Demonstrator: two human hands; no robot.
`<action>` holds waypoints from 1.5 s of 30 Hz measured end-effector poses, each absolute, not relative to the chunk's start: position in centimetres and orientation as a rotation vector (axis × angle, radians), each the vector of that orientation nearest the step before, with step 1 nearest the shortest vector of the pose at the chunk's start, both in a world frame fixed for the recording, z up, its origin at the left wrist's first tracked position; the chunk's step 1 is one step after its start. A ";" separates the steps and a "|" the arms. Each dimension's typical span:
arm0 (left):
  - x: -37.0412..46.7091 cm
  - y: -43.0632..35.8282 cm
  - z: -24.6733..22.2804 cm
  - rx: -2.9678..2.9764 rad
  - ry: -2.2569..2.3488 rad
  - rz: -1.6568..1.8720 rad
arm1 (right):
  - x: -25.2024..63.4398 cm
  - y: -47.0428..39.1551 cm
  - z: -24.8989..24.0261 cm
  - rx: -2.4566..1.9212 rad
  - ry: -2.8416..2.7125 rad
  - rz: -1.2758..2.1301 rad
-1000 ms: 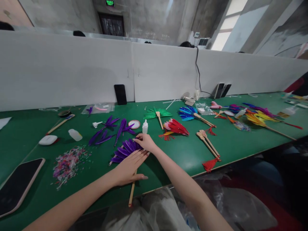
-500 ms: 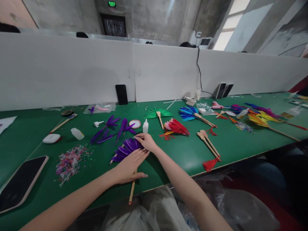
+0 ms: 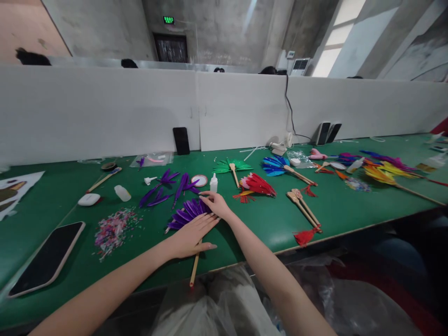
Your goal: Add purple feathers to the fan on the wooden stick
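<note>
A purple feather fan [image 3: 187,213] lies on the green table in front of me. Its wooden handle [image 3: 194,270] points toward me and reaches past the table edge. Flat across the base of the feathers rests my left hand [image 3: 192,235], fingers stretched out and thumb over the handle. My right hand [image 3: 216,205] is at the fan's right side, fingers bent and closed at the edge feather, with its fingertips partly hidden. Just beyond it stand a white glue bottle [image 3: 213,183] and a round white lid with a red rim [image 3: 199,180]. Loose purple feathers [image 3: 182,186] lie behind the fan.
Left are a heap of coloured flakes [image 3: 114,231], a large phone [image 3: 49,259], a small bottle [image 3: 122,193] and a brush [image 3: 104,179]. Green [image 3: 233,165], red [image 3: 257,184] and blue [image 3: 275,165] feather fans lie right. A white partition [image 3: 105,112] stands behind.
The camera view has tilted up and shifted left slightly, so things sit lower left to right. Both hands stay on the purple fan in nearly the same pose.
</note>
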State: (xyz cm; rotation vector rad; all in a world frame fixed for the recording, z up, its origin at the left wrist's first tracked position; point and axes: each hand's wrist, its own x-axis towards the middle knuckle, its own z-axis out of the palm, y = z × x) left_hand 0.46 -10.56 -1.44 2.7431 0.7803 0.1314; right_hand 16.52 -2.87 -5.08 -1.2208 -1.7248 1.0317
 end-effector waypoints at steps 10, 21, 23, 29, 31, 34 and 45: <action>1.0 -12.2 -0.2 2.793 0.826 0.202 | 17.4 -4.2 -5.0 -1.189 -1.515 0.745; 1.1 -24.5 -1.7 2.565 1.128 0.529 | 19.3 -13.3 -4.8 -1.035 -1.907 0.494; 1.2 -26.6 -2.4 2.467 1.216 0.607 | 19.1 -14.5 -4.9 -1.051 -1.980 0.472; 0.7 -31.6 -5.2 2.187 1.406 0.860 | 18.2 -15.9 -4.7 -1.113 -2.114 0.403; 0.6 -32.8 -7.4 2.145 1.441 0.909 | 18.1 -16.0 -4.8 -1.128 -2.136 0.382; 0.9 -34.0 -11.0 2.162 1.371 0.904 | 18.0 -16.1 -4.9 -1.134 -2.164 0.368; 3.5 -34.3 -12.3 1.961 1.087 0.534 | 18.3 -15.9 -5.2 -1.204 -1.871 0.507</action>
